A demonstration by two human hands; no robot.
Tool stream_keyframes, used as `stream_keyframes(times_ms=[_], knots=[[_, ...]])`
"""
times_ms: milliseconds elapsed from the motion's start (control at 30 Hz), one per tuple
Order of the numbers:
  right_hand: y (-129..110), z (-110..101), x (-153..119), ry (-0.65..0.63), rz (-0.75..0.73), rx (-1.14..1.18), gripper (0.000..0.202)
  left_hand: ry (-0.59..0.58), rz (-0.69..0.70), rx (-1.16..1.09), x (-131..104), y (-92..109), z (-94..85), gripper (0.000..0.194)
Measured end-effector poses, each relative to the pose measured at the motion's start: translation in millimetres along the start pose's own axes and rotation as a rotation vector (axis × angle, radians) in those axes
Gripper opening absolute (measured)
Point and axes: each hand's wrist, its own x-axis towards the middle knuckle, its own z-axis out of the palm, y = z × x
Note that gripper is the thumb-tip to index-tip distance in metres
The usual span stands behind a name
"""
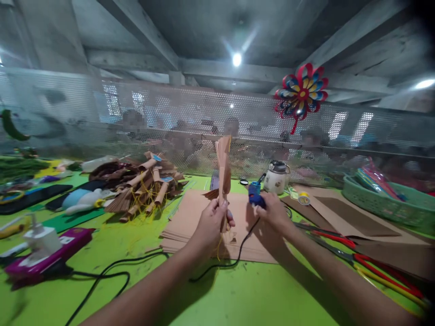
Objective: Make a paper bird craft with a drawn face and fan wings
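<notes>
Near the middle, my left hand [211,222] is closed around a pleated brown paper piece [223,167], held upright with its folded end at the top. My right hand [274,212] grips a blue hot glue gun [254,194] to the right of the paper, apart from it. The glue gun's nozzle points up and away, and a black cord [242,246] hangs from its handle. Beneath both hands lies a stack of brown paper sheets [190,210] on the green table [258,290].
Rolled and pleated paper pieces [156,181] with yellow strings are heaped at left. A purple power strip [50,253] sits front left. Scissors [353,258] with red handles, a green basket [384,203] and a white jug [276,177] are at right. A perforated screen [190,108] stands behind.
</notes>
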Motion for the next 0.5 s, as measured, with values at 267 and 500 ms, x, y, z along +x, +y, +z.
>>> stream_keyframes(times_ms=[267,500], knots=[[-9.0,-75.5,-66.8,-0.188,0.117,1.096,0.039,-0.072,-0.165,-0.086,-13.8,-1.7,8.7,0.038],[-21.6,-59.8,-91.2,-0.289,0.059,1.059,0.039,-0.130,-0.252,-0.063,-22.8,-7.3,15.7,0.035]])
